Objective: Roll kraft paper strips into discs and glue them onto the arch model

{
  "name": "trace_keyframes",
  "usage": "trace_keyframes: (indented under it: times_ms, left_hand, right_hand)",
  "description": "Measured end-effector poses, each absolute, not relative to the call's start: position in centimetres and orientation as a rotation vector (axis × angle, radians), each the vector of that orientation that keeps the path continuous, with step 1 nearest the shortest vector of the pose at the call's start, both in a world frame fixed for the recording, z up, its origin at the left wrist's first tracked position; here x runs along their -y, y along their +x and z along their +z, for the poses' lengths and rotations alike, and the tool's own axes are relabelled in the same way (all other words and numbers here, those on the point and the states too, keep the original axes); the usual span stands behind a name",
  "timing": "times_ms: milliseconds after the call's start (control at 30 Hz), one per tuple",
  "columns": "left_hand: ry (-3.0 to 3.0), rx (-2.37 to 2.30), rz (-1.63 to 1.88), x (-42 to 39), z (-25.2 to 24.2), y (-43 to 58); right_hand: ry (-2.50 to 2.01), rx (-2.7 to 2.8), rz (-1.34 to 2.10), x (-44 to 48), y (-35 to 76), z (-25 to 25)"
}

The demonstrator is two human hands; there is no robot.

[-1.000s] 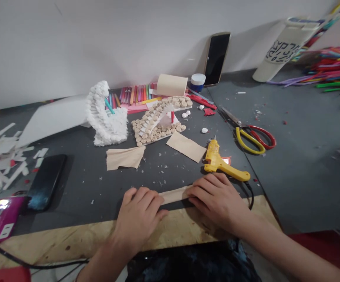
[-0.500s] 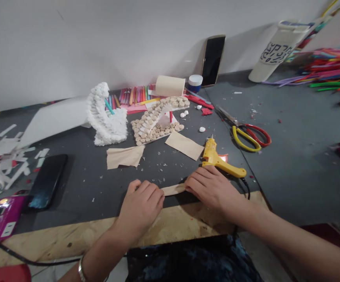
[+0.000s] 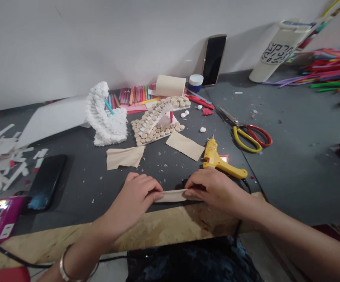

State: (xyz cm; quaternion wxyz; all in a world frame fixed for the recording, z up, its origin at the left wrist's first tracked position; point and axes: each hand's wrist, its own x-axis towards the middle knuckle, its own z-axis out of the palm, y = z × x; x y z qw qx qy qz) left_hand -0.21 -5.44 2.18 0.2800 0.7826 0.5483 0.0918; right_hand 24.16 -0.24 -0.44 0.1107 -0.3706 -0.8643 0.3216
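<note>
Left hand (image 3: pixel 136 197) and right hand (image 3: pixel 216 186), pinched closed, hold a tan strip (image 3: pixel 173 196) near the front edge of the bench (image 3: pixel 162 227).

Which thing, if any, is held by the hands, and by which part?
A beige strip: the left hand pinches it toward its left end, the right hand toward its right end.

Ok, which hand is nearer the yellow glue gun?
Right. The right hand is just on the near side of the yellow glue gun; the left hand is farther away, off to its left.
</note>
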Motion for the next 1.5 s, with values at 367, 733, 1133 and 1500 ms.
trace_keyframes:
  times_ms: [367, 733, 1133, 1500]
  left_hand:
    - [2.17, -1.465, 0.194, 4.6, 0.3, -0.9]
    - [2.444, -1.293, 0.43, 5.0, -1.2, -2.1]
    - [2.877, -1.138, 0.4, 6.1, -1.3, -2.8]
    - [2.982, -1.089, 0.353, 6.3, -0.4, -2.5]
  right_hand:
    - [-1.202, 2.617, 0.743, 0.8, 23.4, -1.3]
    - [-0.757, 2.648, 0.416, 1.0, 25.4, -3.4]
    - [-0.618, 2.711, 0.277, 1.6, 26.5, -3.2]
    - [-0.592, 2.739, 0.226, 1.7, 26.7, -2.9]
